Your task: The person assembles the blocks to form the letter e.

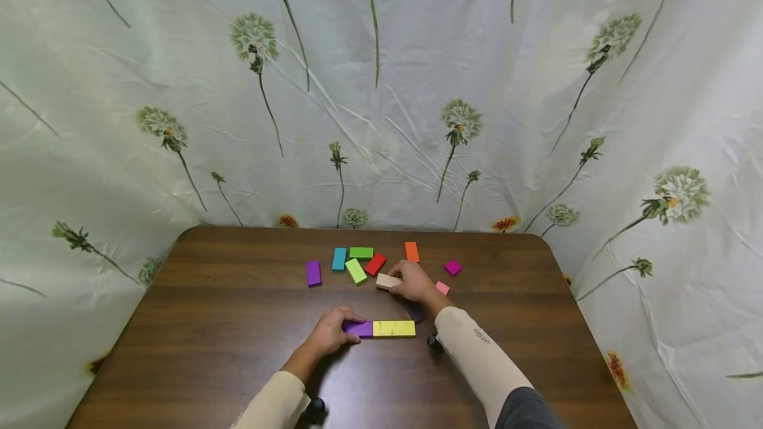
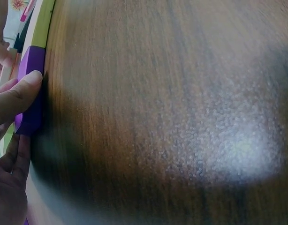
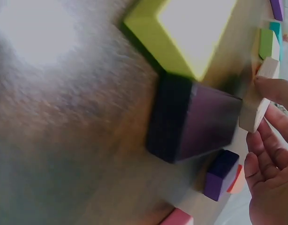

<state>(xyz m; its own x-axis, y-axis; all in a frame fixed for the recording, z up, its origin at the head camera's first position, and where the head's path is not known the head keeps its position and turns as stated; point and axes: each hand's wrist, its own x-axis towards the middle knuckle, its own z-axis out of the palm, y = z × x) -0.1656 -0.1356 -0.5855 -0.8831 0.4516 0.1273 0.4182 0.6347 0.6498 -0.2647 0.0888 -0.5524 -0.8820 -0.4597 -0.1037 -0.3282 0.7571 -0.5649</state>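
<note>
My left hand [image 1: 331, 332] holds a purple block [image 1: 360, 329], thumb on its near side and fingers around its left end. The purple block lies end to end with a yellow block [image 1: 394, 329] in a row. Farther back, my right hand [image 1: 412, 281] pinches a beige wooden block [image 1: 387, 281] between thumb and fingers. In the right wrist view the beige block [image 3: 261, 96] is tilted, with a dark block [image 3: 212, 119] beside the end of the yellow block [image 3: 177, 42]. From the head view my right wrist partly covers that dark block.
Near the right hand lie a red block [image 1: 375, 264], a light green block [image 1: 356, 271] and an orange block [image 1: 412, 251]. Green [image 1: 361, 253], blue [image 1: 339, 259] and purple [image 1: 313, 274] blocks sit farther left. Magenta [image 1: 453, 268] and pink [image 1: 442, 288] blocks lie right. A patterned curtain [image 1: 393, 171] hangs behind the table.
</note>
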